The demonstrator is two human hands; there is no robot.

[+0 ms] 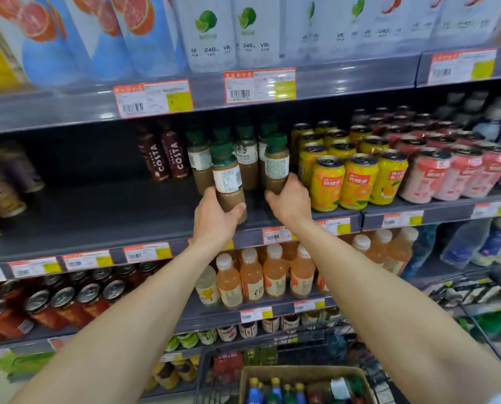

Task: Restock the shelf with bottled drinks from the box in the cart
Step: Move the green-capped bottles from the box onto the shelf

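Left grip [214, 218] wraps the left bottle [228, 177] low, and right grip [290, 201] the right bottle [277, 166], both over the shelf [97, 217] front. A careless set-down could knock the cans [328, 183] (just beside) or topple bottles behind.

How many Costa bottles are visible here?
2. One Costa bottle stands on the middle shelf, the second just beside it, left of the green-capped bottles. More may hide behind.
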